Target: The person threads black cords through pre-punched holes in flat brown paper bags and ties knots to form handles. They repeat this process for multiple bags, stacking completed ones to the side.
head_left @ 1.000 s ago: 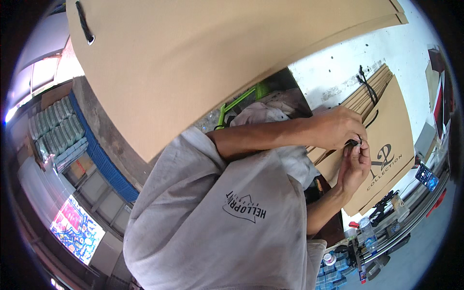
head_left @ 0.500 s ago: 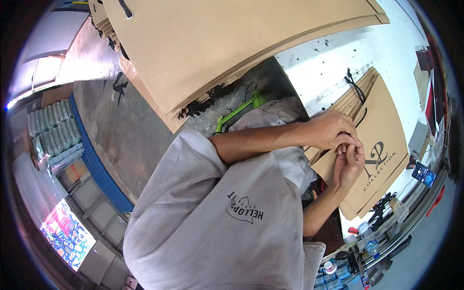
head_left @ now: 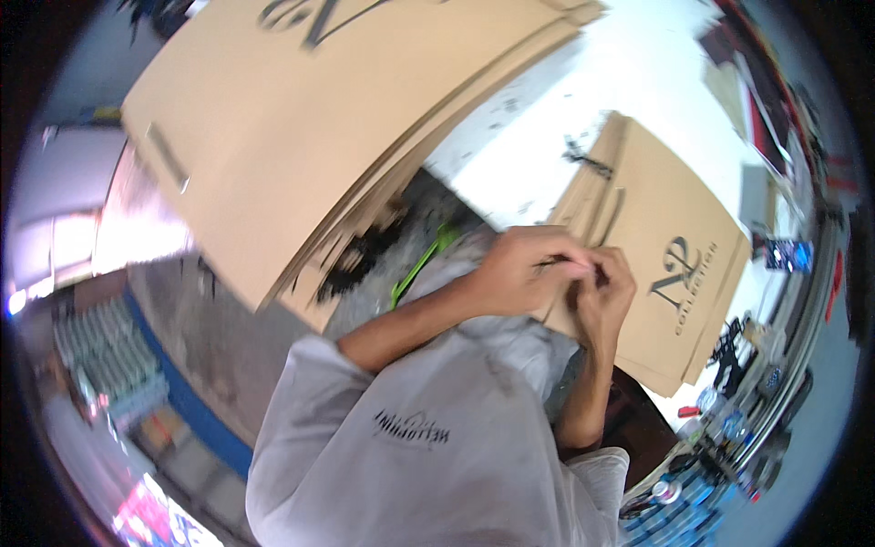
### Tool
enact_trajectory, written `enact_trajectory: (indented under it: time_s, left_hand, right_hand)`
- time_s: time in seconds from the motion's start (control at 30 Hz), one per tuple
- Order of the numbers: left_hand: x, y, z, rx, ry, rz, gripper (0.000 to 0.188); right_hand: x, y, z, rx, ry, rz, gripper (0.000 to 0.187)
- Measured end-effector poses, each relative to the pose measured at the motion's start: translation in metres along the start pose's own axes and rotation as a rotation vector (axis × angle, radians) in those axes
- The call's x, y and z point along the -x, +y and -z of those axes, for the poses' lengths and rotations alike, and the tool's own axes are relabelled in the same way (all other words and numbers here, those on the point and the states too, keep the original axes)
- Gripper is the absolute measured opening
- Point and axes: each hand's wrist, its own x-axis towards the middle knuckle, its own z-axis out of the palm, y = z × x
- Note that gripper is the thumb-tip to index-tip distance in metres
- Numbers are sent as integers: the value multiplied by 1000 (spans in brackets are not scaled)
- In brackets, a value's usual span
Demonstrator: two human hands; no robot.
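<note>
Your left hand (head_left: 524, 271) and right hand (head_left: 608, 285) are meeting at curled fingers (head_left: 574, 270), grip too blurred to tell, the brown bags (head_left: 649, 211) lying just rightward of them, nearer your right

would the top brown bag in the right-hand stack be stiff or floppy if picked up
The top brown bag would probably stay fairly stiff, since its face lies flat with straight edges. It may slide, as the stack beneath looks loosely staggered. With the stack flat on the white table, it seems unlikely to tip.

White table (head_left: 638, 82) — scattered dark specks (head_left: 509, 104), stacked brown paper bags (head_left: 658, 196)
</note>
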Motion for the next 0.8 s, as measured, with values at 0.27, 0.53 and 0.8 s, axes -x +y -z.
enact_trajectory:
  time_s: [0.27, 0.53, 0.8]
  left_hand:
    - [-28, -35, 28, -635, 148, 93, 25]
    - [-39, -25, 10, -2, 136, 596, 32]
    - [-3, 126, 56, -256, 470, -88, 3]
  right_hand:
    - [40, 52, 89, 600, 271, -59, 67]
    - [62, 37, 85, 262, 182, -121, 57]
    - [85, 90, 228, -323, 845, 87, 41]
